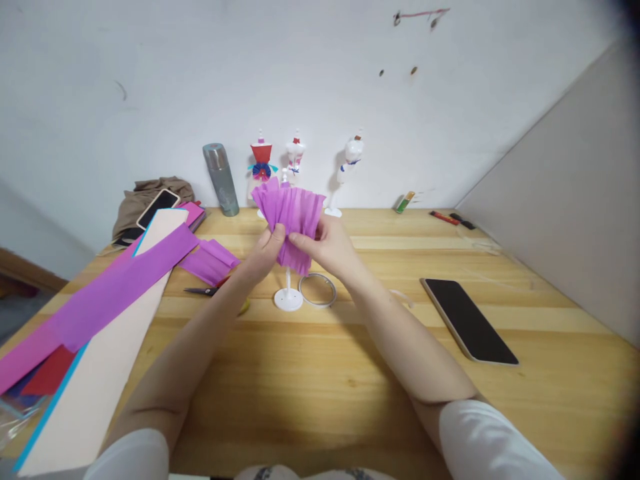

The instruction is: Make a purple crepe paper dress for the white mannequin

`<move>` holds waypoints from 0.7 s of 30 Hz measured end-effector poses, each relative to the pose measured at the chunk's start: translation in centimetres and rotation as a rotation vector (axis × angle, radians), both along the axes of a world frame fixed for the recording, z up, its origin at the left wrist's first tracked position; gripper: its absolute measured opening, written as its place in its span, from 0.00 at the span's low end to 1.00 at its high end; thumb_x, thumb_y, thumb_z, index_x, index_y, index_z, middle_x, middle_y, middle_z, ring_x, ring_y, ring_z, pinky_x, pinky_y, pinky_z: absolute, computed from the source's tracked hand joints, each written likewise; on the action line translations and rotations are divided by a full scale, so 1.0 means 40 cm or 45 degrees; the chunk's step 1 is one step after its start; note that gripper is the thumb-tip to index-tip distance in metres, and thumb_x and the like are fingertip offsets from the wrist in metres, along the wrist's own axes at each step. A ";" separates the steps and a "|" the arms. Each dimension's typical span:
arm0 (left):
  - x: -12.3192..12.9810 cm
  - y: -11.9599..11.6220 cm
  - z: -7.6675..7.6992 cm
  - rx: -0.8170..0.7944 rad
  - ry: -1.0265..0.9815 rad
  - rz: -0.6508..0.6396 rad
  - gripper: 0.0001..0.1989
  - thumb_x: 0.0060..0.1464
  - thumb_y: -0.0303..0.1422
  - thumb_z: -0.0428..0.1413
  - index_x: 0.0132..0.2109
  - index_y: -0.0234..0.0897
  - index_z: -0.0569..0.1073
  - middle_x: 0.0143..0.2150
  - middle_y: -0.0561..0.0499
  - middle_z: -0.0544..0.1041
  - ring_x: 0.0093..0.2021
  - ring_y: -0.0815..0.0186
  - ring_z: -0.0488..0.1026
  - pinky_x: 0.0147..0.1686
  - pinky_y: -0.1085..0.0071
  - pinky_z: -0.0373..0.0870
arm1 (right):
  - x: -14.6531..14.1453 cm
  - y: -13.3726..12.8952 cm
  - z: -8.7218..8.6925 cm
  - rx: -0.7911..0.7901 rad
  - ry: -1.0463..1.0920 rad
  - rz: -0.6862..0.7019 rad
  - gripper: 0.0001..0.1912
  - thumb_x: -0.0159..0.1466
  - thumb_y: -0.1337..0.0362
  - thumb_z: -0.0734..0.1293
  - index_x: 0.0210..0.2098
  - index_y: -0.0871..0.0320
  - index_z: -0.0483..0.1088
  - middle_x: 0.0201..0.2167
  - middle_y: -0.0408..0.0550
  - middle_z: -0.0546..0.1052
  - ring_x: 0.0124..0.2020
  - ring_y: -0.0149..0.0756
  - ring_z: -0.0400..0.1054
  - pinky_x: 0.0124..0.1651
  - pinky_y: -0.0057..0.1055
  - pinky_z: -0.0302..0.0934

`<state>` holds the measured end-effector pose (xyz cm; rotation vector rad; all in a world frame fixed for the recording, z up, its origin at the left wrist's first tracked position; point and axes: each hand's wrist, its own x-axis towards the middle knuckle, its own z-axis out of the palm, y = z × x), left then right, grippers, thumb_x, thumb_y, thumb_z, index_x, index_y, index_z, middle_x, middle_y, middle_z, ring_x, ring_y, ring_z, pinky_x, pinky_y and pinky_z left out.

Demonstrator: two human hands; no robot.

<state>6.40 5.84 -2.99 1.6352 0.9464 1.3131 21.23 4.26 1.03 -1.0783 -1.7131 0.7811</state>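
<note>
Pleated purple crepe paper (295,213) is wrapped around a small mannequin form on a white stand (289,299), fanning out above and below my fingers. My left hand (270,248) pinches the paper's left side, thumb at the front. On the right side, my right hand (326,245) grips it, thumb pressed near the middle and fingers partly hidden behind. The two thumbs nearly meet. Beside the stand's base lies a roll of tape or ring (317,290). Scissors (203,291) lie partly hidden under my left forearm, near a folded purple piece (210,261).
Long purple paper (125,287) and a pale board (120,353) cover the left. A flask (221,180) and dressed mannequins (261,157) stand by the wall. Phones lie at left (158,209) and right (470,320). A green tube (405,202) is farther back.
</note>
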 end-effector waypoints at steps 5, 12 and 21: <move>0.006 -0.007 0.008 -0.053 -0.065 0.027 0.31 0.60 0.57 0.48 0.51 0.34 0.74 0.57 0.41 0.77 0.63 0.50 0.69 0.65 0.55 0.63 | 0.019 0.009 0.006 -0.081 0.149 0.099 0.09 0.51 0.62 0.68 0.31 0.59 0.72 0.28 0.46 0.78 0.31 0.39 0.71 0.37 0.34 0.64; 0.007 0.005 -0.010 -0.049 -0.147 -0.028 0.32 0.56 0.59 0.51 0.52 0.37 0.75 0.54 0.43 0.79 0.62 0.49 0.69 0.65 0.54 0.63 | 0.017 0.007 0.012 -0.160 0.236 0.132 0.06 0.50 0.63 0.68 0.28 0.58 0.71 0.27 0.45 0.78 0.31 0.39 0.72 0.36 0.34 0.65; 0.008 -0.005 -0.004 0.015 -0.004 -0.012 0.33 0.59 0.59 0.47 0.49 0.33 0.76 0.52 0.40 0.79 0.59 0.50 0.72 0.63 0.56 0.64 | -0.001 0.004 0.001 -0.100 0.244 0.069 0.07 0.52 0.62 0.68 0.27 0.59 0.70 0.25 0.44 0.75 0.29 0.37 0.68 0.35 0.34 0.63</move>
